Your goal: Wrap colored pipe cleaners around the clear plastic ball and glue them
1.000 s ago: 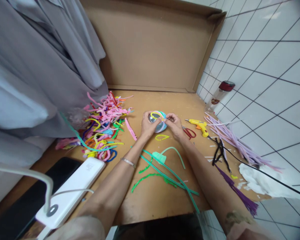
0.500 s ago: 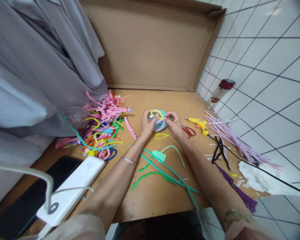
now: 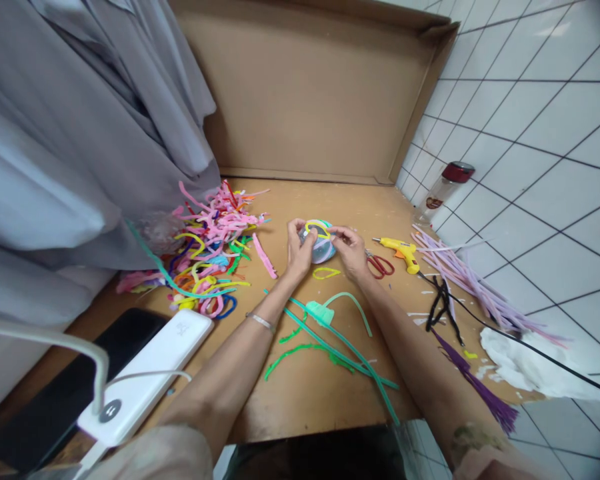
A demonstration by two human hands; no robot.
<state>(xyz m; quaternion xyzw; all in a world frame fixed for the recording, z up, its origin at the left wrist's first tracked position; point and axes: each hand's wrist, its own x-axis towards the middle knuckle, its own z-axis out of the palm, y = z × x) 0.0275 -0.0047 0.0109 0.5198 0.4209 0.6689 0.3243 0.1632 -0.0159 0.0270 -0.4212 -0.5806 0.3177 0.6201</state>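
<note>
My left hand (image 3: pixel 300 245) is closed round the left side of a small round object (image 3: pixel 323 251), grey-blue with teal and lilac bands, its thumb on top. A yellow pipe-cleaner loop (image 3: pixel 311 227) lies on its upper face. At the object's right edge, my right hand (image 3: pixel 349 247) has thumb and fingers pinched together by the end of the yellow piece; the exact grip is too small to make out. Just below, a second yellow pipe-cleaner loop (image 3: pixel 326 273) rests on the table. Teal pipe cleaners (image 3: pixel 347 343) and a green one (image 3: pixel 285 360) lie between my forearms.
A heap of coloured pipe cleaners (image 3: pixel 220 233) is at left, near a white power bank (image 3: pixel 155 373) and black phone-like slab (image 3: pixel 75 400). At right are red-handled scissors (image 3: pixel 380 265), a yellow glue gun (image 3: pixel 403 253), lilac pipe cleaners (image 3: pixel 470 280), a purple tassel (image 3: pixel 480 387) and a bottle (image 3: pixel 443 190).
The round object is turned slightly in my hands, and my right fingers have shifted a little along its edge. The whole view has moved slightly; the table things stay put.
</note>
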